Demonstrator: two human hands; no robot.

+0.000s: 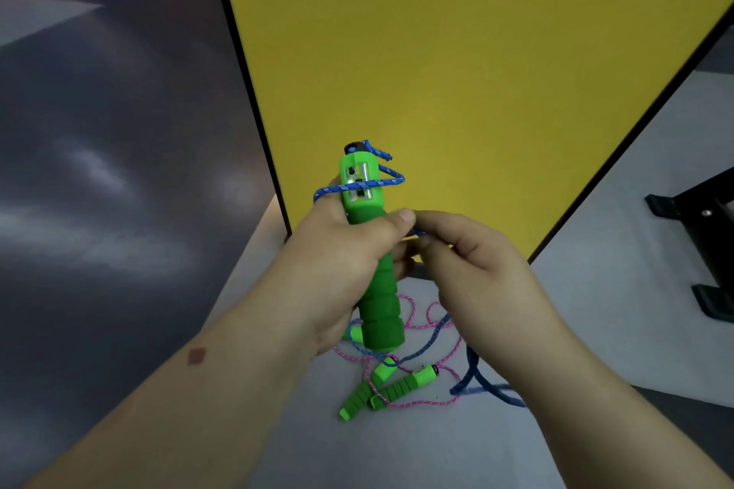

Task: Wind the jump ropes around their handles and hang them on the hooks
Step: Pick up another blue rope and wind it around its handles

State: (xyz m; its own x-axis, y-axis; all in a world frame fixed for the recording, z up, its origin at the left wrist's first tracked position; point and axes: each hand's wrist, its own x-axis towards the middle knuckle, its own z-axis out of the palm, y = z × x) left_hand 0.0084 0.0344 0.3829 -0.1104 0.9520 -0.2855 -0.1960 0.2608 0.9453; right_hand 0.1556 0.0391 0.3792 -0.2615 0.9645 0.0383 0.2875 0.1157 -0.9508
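My left hand (337,262) grips a green foam jump rope handle (379,302) upright at the centre of view. Its blue rope (359,187) loops once around the handle's hard top and over my left finger. My right hand (468,266) pinches the blue rope just right of the handle. The rope's slack (476,377) trails down to the floor. Below lie two more green handles (401,389) tangled with a pink rope (417,405). No hooks are in view.
A yellow panel (456,52) with a black frame stands straight ahead. A dark glossy wall (119,131) fills the left. A black metal stand foot (699,250) sits on the grey floor (615,210) at right.
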